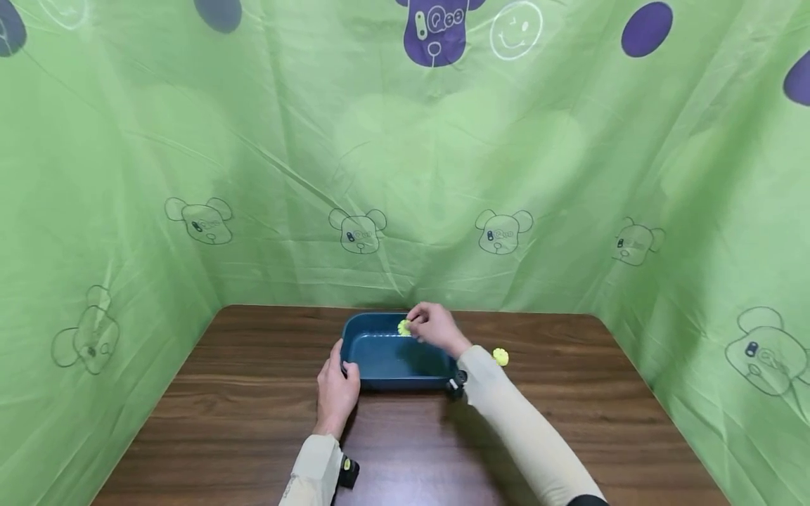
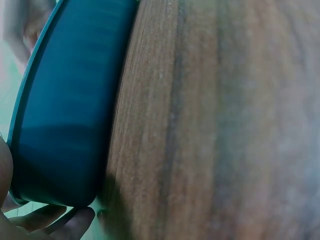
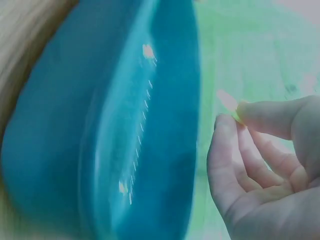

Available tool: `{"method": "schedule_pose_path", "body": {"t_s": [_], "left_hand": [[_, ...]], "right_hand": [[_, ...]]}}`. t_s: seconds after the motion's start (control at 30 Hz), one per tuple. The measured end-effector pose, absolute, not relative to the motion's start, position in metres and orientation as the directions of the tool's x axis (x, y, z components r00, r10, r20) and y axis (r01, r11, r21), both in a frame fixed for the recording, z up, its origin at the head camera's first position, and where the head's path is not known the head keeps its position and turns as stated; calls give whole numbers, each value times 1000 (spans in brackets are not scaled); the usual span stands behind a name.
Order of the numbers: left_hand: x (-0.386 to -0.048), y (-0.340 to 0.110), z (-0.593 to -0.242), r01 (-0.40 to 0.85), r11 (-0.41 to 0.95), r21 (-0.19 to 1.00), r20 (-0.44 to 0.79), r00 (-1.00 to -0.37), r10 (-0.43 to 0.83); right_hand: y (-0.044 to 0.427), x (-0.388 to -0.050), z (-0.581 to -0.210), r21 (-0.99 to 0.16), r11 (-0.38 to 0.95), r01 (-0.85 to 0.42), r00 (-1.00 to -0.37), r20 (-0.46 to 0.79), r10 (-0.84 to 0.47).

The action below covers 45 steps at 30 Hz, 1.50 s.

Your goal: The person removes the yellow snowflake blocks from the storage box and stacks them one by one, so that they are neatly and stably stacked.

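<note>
A deep blue rectangular tray (image 1: 399,384) stands on the table near its back edge. My left hand (image 1: 337,393) grips the tray's left end, with the thumb at the rim and the fingers along the outer wall; in the left wrist view the fingers (image 2: 75,222) curl round the end. Above the tray's far side, my right hand (image 1: 438,329) pinches a small yellow flower-shaped piece (image 1: 403,327) between thumb and fingertips. Its edge-on yellow shape (image 3: 228,101) is blurred in the right wrist view. A second yellow flower-shaped piece (image 1: 500,356) lies right of the tray, beside the right forearm.
The brown wooden table (image 1: 253,422) extends to both sides and in front of the tray. Green cloth (image 1: 430,154) printed with bear heads hangs close behind the table and on both sides.
</note>
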<state>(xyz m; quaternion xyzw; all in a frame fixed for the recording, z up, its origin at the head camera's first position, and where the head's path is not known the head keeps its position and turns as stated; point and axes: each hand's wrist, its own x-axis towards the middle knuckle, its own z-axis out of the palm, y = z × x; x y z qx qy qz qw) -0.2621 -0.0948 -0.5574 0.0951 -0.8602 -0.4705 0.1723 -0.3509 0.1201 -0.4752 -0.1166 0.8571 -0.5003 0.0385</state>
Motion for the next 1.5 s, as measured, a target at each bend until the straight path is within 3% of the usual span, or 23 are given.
{"method": "schedule_pose_path", "body": {"t_s": [0.23, 0.53, 1.03, 1.5], "left_hand": [[-263, -96, -556, 9, 533, 846, 214, -922, -324], [-263, -95, -553, 19, 541, 841, 229, -918, -324], [-266, -99, -556, -11, 531, 847, 194, -924, -329], [-269, -96, -556, 8, 539, 842, 217, -920, -326]], "right_hand": [[200, -352, -468, -889, 453, -75, -995, 38, -90], [277, -339, -485, -825, 561, 66, -997, -40, 59], [298, -332, -512, -778, 613, 133, -991, -101, 86], [299, -333, -529, -680, 725, 110, -989, -3, 147]]}}
